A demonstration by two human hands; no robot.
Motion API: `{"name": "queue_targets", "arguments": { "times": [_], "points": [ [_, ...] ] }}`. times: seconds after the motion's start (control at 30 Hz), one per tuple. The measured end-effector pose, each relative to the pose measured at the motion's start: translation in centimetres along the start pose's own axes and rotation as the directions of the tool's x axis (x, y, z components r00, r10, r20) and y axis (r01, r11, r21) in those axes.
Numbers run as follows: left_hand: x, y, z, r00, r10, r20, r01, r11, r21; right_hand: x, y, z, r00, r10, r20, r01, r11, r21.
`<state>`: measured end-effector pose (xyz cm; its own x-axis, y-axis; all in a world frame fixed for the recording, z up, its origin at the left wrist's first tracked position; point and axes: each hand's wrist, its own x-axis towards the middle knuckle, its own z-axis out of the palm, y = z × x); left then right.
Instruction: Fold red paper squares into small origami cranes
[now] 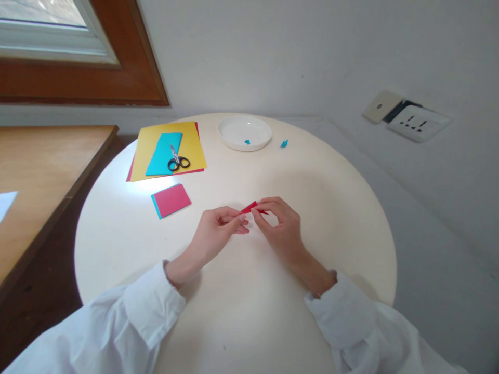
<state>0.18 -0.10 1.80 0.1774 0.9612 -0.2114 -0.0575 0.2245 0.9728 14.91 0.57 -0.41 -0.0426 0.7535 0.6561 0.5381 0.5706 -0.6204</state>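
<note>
Between my two hands, over the middle of the table, is a small piece of folded red paper point(248, 208) with narrow, pointed ends. My left hand point(220, 228) pinches its left end between thumb and forefinger. On the other side, my right hand point(281, 221) grips it with thumb and fingertips, which cover part of the folds. To the left lies a small stack of red and blue paper squares point(171, 200). A small folded blue paper piece point(284, 143) rests beyond my hands, right of a white plate point(245, 124).
Scissors point(177, 159) with black handles lie on a blue paper strip point(159, 154), over larger yellow point(189, 136) and red sheets. Blue scraps point(247, 142) sit in the plate. The round white table point(343, 197) stands near a wall with a socket point(419, 122); a wooden desk point(50, 161) is at left.
</note>
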Motion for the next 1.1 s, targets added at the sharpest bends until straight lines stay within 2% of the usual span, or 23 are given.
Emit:
{"name": "queue_targets", "arguments": {
  "times": [0.33,0.5,0.67,0.9,1.1],
  "points": [
    [0.2,-0.5,-0.3,0.999,0.053,-0.013,-0.052,0.998,0.034,0.0,0.0,0.0,1.000,0.003,-0.001,-0.003,1.000,-0.001],
    [0.2,-0.9,-0.5,0.983,0.182,-0.013,-0.177,0.969,0.171,0.1,0.0,0.1,1.000,0.019,0.005,-0.019,1.000,0.010],
    [0.1,-1.2,-0.7,0.962,0.274,0.024,-0.264,0.896,0.357,0.1,0.0,0.1,1.000,0.012,-0.001,-0.012,1.000,0.023],
    [-0.1,-1.1,-0.7,0.949,0.314,0.041,-0.296,0.835,0.463,0.0,0.2,0.2,1.000,0.021,-0.001,-0.021,1.000,0.016],
    [0.0,-0.9,-0.7,0.945,0.319,0.067,-0.309,0.813,0.494,-0.2,0.0,0.4,0.998,0.012,0.056,-0.014,1.000,0.027]
  ]
}}
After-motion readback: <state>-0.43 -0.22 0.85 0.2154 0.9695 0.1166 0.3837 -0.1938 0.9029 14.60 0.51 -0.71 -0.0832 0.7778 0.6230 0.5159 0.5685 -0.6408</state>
